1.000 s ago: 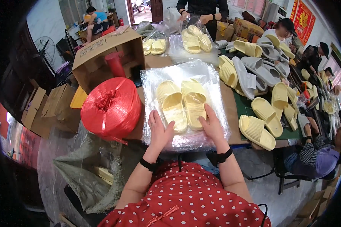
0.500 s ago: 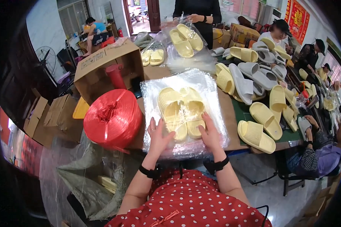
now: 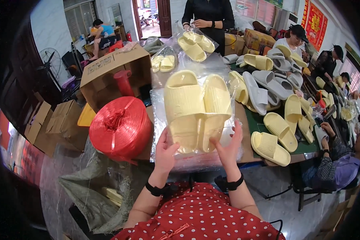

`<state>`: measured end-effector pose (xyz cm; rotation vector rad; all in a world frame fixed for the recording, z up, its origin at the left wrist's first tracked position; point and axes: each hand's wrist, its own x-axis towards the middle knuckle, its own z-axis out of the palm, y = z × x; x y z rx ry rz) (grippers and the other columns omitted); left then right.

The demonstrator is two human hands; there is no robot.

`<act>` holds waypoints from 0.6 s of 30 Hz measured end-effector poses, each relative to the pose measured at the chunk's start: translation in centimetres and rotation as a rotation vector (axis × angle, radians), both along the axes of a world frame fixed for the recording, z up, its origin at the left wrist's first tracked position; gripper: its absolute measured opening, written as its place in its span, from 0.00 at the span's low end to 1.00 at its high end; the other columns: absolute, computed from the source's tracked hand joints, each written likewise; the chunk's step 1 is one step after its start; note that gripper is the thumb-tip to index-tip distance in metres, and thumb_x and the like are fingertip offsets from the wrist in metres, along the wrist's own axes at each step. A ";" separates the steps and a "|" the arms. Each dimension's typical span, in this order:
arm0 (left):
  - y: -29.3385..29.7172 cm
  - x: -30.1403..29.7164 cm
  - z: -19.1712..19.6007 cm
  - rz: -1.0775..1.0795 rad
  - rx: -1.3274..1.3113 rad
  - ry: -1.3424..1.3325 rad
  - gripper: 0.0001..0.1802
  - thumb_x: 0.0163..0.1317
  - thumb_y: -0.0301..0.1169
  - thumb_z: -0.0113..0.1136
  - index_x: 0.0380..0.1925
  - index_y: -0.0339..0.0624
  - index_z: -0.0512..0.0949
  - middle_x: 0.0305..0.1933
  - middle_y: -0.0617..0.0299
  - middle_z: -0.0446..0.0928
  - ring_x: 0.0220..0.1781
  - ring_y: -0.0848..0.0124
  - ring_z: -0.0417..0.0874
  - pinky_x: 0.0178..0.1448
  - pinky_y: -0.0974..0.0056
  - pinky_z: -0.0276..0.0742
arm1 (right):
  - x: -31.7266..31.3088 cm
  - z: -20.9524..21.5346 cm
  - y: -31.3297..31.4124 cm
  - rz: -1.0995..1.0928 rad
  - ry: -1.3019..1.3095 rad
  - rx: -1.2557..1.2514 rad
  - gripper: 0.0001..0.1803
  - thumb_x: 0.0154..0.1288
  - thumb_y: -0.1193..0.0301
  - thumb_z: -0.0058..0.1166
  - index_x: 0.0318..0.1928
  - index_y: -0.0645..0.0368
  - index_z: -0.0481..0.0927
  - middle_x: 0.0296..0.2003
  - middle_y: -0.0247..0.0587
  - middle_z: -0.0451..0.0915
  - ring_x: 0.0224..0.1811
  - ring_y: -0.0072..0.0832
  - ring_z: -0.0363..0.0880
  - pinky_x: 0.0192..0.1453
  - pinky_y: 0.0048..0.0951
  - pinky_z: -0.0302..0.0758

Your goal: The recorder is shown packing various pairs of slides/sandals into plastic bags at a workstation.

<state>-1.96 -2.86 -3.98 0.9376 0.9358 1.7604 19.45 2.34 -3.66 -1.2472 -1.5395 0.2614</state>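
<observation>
now the bagged slippers (image 3: pixel 197 110) stand lifted above the tabletop (image 3: pixel 248 152), toes away; left hand (image 3: pixel 165 150) and right hand (image 3: pixel 229 145) seemingly grip the bag's near corners, equally close.

Red white-dotted top (image 3: pixel 200 220), black bands on both bare-armed wrists.

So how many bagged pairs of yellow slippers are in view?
3. One bagged pair is held up by the left hand and right hand; a second pair lies behind on the table; a third pair lies near the standing person. More may be hidden.
</observation>
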 end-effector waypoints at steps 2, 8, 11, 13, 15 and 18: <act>-0.5 -0.4 0.9 -0.111 -0.060 -0.165 0.35 0.58 0.16 0.54 0.69 0.32 0.62 0.65 0.55 0.73 0.64 0.65 0.77 0.69 0.62 0.71 | 1.0 -1.3 1.0 0.138 0.181 -0.111 0.44 0.56 0.72 0.72 0.70 0.65 0.63 0.67 0.53 0.67 0.66 0.37 0.70 0.66 0.38 0.71; -1.3 -0.9 1.1 -0.244 -0.054 -0.312 0.32 0.60 0.21 0.56 0.67 0.33 0.66 0.61 0.54 0.77 0.63 0.62 0.78 0.64 0.58 0.77 | 0.7 0.6 -0.5 0.609 0.741 -0.385 0.30 0.60 0.74 0.70 0.60 0.66 0.70 0.46 0.42 0.83 0.47 0.25 0.82 0.53 0.26 0.78; -1.5 0.3 1.3 -0.275 -0.160 -0.346 0.29 0.62 0.22 0.55 0.66 0.34 0.67 0.61 0.53 0.76 0.63 0.61 0.79 0.65 0.57 0.77 | -0.1 0.0 -1.1 0.371 0.559 -0.158 0.19 0.64 0.76 0.64 0.52 0.64 0.71 0.44 0.42 0.82 0.45 0.25 0.82 0.48 0.26 0.78; -1.9 1.7 1.5 -0.325 -0.294 -0.280 0.27 0.69 0.24 0.52 0.68 0.37 0.64 0.64 0.55 0.74 0.64 0.62 0.77 0.68 0.57 0.74 | -1.1 -0.8 -1.4 0.351 0.540 -0.149 0.20 0.64 0.76 0.64 0.53 0.64 0.71 0.45 0.43 0.81 0.45 0.25 0.81 0.48 0.26 0.78; -2.1 3.2 0.8 -0.296 -0.244 -0.283 0.28 0.70 0.24 0.53 0.69 0.38 0.63 0.64 0.56 0.73 0.64 0.62 0.77 0.68 0.57 0.73 | -1.9 -1.5 -1.5 0.400 0.601 -0.141 0.23 0.66 0.75 0.61 0.57 0.65 0.67 0.47 0.41 0.78 0.46 0.24 0.78 0.50 0.25 0.76; -2.7 3.7 -0.4 -0.200 -0.248 -0.221 0.32 0.68 0.21 0.56 0.71 0.40 0.59 0.66 0.57 0.71 0.64 0.65 0.76 0.69 0.58 0.72 | -1.4 -3.4 -1.4 0.455 0.480 -0.412 0.27 0.67 0.74 0.60 0.61 0.66 0.64 0.51 0.42 0.76 0.49 0.25 0.77 0.53 0.25 0.75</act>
